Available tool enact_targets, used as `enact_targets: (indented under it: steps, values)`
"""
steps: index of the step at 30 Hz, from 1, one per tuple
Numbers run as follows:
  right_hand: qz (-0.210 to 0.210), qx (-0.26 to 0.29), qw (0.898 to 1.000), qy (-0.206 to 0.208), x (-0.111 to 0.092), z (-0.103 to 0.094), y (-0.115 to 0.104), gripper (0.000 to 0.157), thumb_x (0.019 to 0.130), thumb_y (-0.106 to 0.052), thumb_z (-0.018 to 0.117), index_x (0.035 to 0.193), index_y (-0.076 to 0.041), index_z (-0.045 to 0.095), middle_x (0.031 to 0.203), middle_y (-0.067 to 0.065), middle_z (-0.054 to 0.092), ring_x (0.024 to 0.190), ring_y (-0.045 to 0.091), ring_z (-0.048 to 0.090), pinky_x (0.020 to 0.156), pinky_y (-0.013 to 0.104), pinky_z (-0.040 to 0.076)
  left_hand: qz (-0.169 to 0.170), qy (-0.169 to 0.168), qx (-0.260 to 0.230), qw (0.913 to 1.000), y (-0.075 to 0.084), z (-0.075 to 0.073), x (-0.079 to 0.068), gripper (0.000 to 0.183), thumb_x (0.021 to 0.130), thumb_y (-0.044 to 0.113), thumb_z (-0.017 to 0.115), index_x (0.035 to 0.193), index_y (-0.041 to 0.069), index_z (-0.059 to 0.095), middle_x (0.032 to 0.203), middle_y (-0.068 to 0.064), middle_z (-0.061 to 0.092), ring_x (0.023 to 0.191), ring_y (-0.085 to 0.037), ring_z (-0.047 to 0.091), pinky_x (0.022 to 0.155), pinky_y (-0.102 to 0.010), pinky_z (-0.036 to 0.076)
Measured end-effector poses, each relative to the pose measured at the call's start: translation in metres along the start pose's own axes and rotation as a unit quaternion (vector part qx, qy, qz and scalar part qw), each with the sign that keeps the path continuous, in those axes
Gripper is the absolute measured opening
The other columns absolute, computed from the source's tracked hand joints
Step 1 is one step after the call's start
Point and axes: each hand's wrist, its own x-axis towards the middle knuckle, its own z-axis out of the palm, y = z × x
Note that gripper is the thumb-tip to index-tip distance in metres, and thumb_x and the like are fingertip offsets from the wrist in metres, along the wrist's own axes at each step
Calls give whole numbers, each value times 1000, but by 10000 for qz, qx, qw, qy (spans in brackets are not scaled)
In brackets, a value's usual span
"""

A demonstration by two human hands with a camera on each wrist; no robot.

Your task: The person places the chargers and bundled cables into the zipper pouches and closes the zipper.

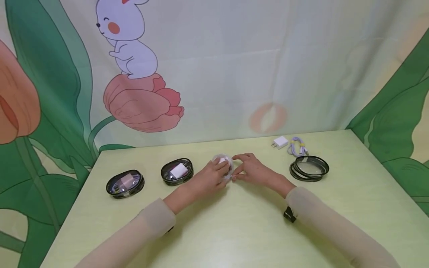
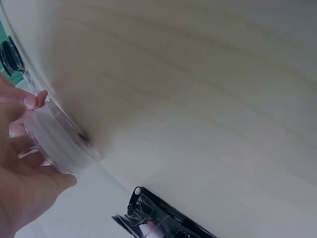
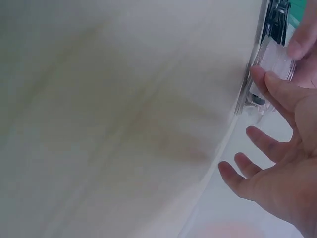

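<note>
A clear round case point(image 1: 229, 175) stands mid-table with a white charger plug point(image 1: 222, 160) showing through its top. My left hand point(image 1: 210, 175) grips the case from the left, its fingers lying over the top. The left wrist view shows the case's clear side wall point(image 2: 52, 134) between thumb and fingers. From the right, my right hand point(image 1: 253, 170) pinches the case's edge between thumb and index finger. In the right wrist view its other fingers point(image 3: 242, 168) spread away from the case. Whatever small part lies between the pinching fingertips is hidden.
Left of my hands sit two black-rimmed clear cases, one holding a pinkish plug point(image 1: 126, 181), the other a white plug point(image 1: 179, 171). At the right are an open black-rimmed case point(image 1: 310, 169), a loose white charger plug point(image 1: 280, 142) and a coiled lilac cable point(image 1: 296, 146). A printed curtain point(image 1: 214, 74) hangs behind.
</note>
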Motion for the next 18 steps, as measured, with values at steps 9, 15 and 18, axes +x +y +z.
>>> enact_targets:
  steps: [9, 15, 18]
  values:
    - [692, -605, 9958, -27, 1, -6, -10, 15, 86, -37, 68, 93, -27, 77, 142, 9, 45, 126, 41, 38, 87, 60, 43, 411, 5, 435, 9982, 2, -7, 5, 37, 95, 16, 58, 129, 1, 56, 133, -19, 52, 125, -37, 47, 96, -51, 44]
    - [222, -273, 9991, -239, 0, -9, -9, 15, 89, -27, 67, 98, -20, 76, 135, 17, 50, 127, 38, 41, 97, 59, 37, 461, -354, 98, 9983, -4, -11, 2, 43, 93, 10, 60, 133, 0, 51, 138, -19, 48, 130, -35, 42, 100, -54, 40]
    - [74, -44, 9994, -331, -7, -14, -4, 15, 90, -23, 65, 101, -18, 74, 134, 18, 51, 128, 35, 43, 103, 55, 33, 487, -661, -138, 9965, -6, -14, -3, 48, 89, -2, 60, 135, 1, 47, 142, -16, 43, 131, -37, 39, 98, -49, 43]
